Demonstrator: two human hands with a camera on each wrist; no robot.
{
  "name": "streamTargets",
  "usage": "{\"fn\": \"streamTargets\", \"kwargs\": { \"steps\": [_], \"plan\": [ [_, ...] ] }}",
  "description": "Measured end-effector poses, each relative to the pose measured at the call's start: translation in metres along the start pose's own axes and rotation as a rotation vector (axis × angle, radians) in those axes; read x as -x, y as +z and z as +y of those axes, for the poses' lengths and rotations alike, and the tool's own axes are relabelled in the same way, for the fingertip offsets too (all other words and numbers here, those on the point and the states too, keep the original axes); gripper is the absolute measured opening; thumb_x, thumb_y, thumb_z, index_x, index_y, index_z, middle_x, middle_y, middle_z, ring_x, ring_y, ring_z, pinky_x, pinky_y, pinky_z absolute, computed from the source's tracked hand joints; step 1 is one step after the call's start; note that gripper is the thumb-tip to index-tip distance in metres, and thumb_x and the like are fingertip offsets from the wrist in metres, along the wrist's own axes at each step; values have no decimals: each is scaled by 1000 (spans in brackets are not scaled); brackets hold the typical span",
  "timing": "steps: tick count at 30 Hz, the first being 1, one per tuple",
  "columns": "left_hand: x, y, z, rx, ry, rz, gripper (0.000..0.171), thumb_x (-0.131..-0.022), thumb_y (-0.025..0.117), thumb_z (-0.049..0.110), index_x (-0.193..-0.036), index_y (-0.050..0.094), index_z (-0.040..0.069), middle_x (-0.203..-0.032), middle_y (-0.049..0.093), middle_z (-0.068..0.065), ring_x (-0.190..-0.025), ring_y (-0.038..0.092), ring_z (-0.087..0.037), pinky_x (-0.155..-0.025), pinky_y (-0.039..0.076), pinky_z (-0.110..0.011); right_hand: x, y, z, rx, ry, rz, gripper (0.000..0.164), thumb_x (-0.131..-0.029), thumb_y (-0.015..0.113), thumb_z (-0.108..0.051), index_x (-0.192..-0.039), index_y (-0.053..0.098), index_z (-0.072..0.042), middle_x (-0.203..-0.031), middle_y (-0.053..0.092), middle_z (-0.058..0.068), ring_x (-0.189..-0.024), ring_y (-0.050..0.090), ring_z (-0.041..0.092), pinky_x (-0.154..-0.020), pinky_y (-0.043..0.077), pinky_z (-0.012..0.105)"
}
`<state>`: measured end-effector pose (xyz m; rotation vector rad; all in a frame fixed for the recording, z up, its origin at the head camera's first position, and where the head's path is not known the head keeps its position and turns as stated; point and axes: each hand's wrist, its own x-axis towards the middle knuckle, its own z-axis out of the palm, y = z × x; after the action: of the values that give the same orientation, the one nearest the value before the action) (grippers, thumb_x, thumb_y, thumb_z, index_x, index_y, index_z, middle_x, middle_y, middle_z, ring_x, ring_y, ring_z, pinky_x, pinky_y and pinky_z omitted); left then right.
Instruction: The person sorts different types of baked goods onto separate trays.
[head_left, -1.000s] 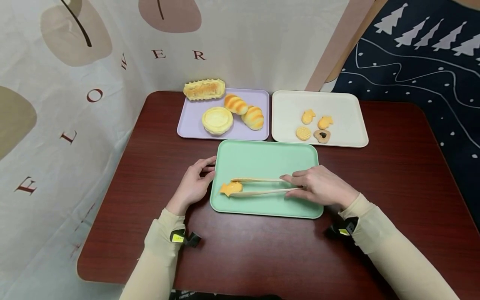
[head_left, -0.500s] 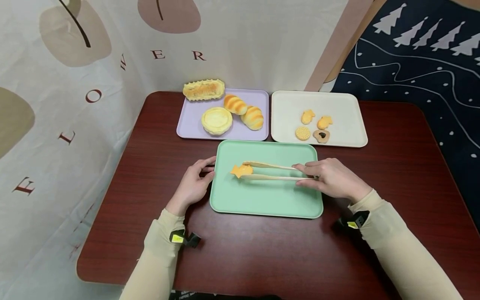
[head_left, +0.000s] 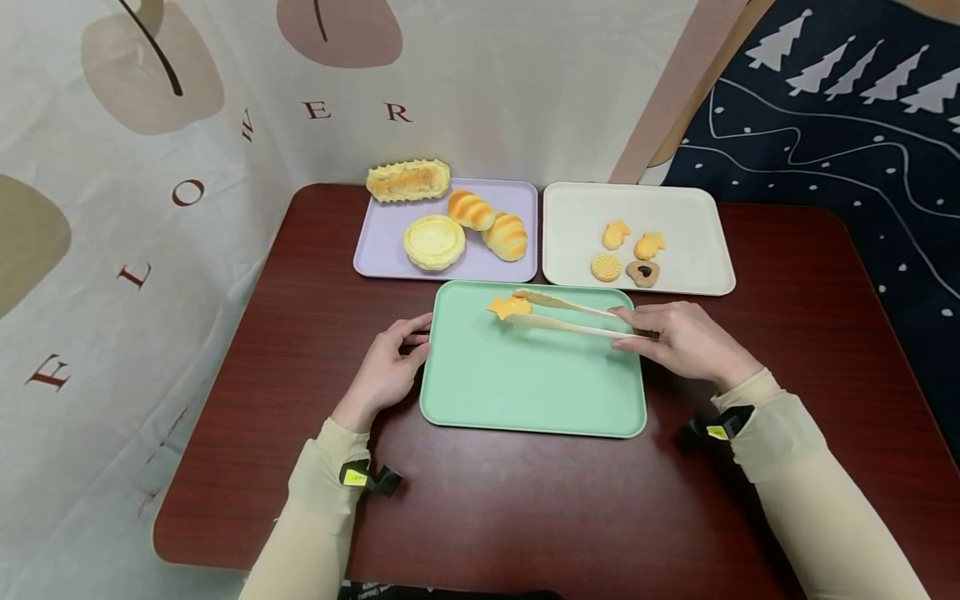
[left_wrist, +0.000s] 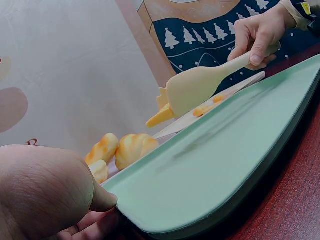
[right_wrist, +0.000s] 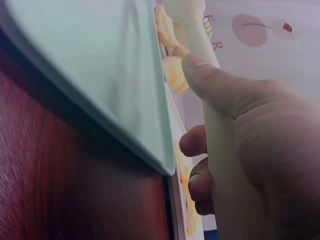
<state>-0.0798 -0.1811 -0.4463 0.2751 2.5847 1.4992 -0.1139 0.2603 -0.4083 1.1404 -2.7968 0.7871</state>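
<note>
My right hand (head_left: pixel 686 337) holds pale tongs (head_left: pixel 573 323) near their rear end, thumb on one arm and fingers on the other. An orange fish-shaped cracker (head_left: pixel 510 307) is pinched between the tong tips. In the left wrist view, the tongs and the cracker (left_wrist: pixel 161 116) hang above the green tray (left_wrist: pixel 215 165), which shows their shadow. My left hand (head_left: pixel 390 367) rests at this tray's left edge, its thumb and fingertips against the rim. In the right wrist view, the thumb (right_wrist: pixel 215 82) lies along the tongs, whose tips are out of view.
Behind the green tray stand a lilac tray (head_left: pixel 378 250) with two striped rolls (head_left: pixel 506 237), a round tart shell (head_left: pixel 434 242) and a long pastry (head_left: pixel 408 180) over its corner, and a white tray (head_left: pixel 697 242) with several small crackers and cookies (head_left: pixel 606 267). A patterned cloth (head_left: pixel 510 100) hangs behind.
My right hand has lifted the tongs and cracker and moved them back and to the right, from the green tray's left front toward its far edge. The left hand has stayed in place.
</note>
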Motion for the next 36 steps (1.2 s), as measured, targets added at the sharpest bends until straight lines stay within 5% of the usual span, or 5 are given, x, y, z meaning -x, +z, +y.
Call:
{"fn": "streamTargets", "kwargs": {
  "steps": [13, 18, 26, 36],
  "plan": [
    [0, 0, 0, 0, 3, 1, 45, -99, 56, 5, -144, 50, 6, -126, 57, -8, -111, 59, -24, -92, 49, -41, 3, -6, 21, 52, 118, 46, 50, -87, 75, -39, -131, 66, -18, -112, 71, -1, -87, 64, 8, -64, 50, 30],
    [-1, 1, 2, -1, 11, 9, 44, -98, 56, 4, -143, 50, 4, -125, 57, -9, -110, 59, -24, -92, 49, -41, 4, -8, 29, 37, 187, 44, 48, -88, 73, -41, -131, 65, -22, -118, 68, 0, -105, 65, 14, -79, 54, 38],
    [-1, 1, 3, -2, 11, 9, 45, -98, 57, 5, -143, 50, 4, -127, 57, -9, -110, 59, -24, -91, 50, -41, 5, -12, 38, 40, 243, 63, 50, -88, 73, -40, -133, 64, -19, -109, 72, 2, -89, 65, 12, -69, 51, 37],
    [0, 0, 1, 9, -3, 8, 45, -99, 57, 6, -143, 50, 6, -129, 56, -7, -112, 58, -24, -92, 50, -41, 7, -16, 49, 23, 333, 64, 57, -88, 71, -46, -133, 62, -13, -126, 64, 10, -114, 61, 29, -89, 50, 51]
  ]
}}
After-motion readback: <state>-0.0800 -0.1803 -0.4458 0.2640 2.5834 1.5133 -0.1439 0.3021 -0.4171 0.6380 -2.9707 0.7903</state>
